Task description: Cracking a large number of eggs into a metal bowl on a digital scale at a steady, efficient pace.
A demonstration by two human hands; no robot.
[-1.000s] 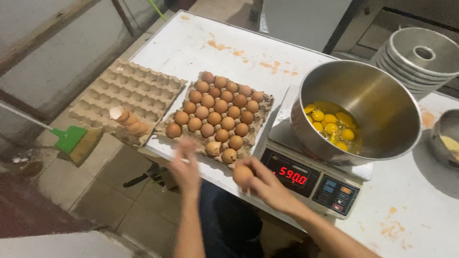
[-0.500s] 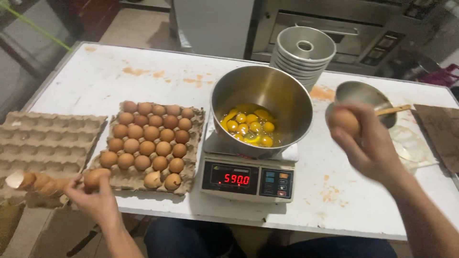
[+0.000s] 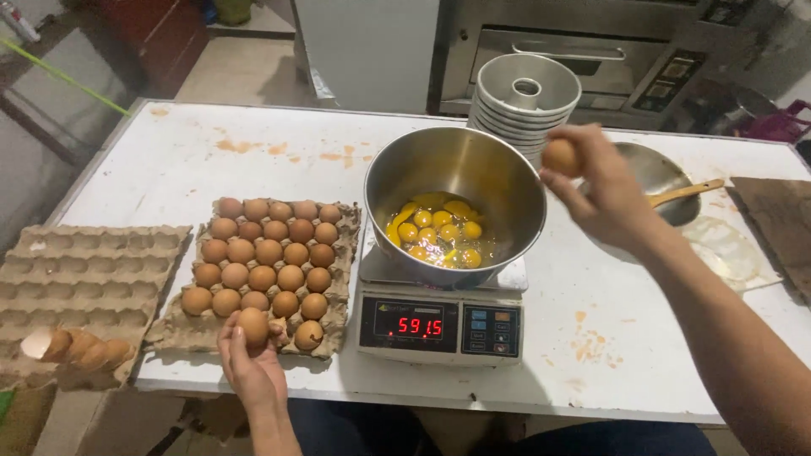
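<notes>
Since half a second ago, the left hand (image 3: 251, 365) has moved in from the tray's outer corner to its near edge, and the right hand (image 3: 601, 192) has swung from over the small pan to the rim of the steel bowl (image 3: 473, 173); the scale's red reading has changed.

Nearest, the left hand cups a brown egg (image 3: 253, 326) in curled fingers, its long axis roughly upright in the picture, at the front row of the egg tray (image 3: 342, 253). Beyond sits the digital scale (image 3: 439, 325) bearing the bowl of yolks (image 3: 435, 230). The right hand pinches a second egg (image 3: 560, 157) in its fingertips just beside the bowl's far right rim, long axis tilted. Farther back stand stacked ring moulds (image 3: 524, 93).
</notes>
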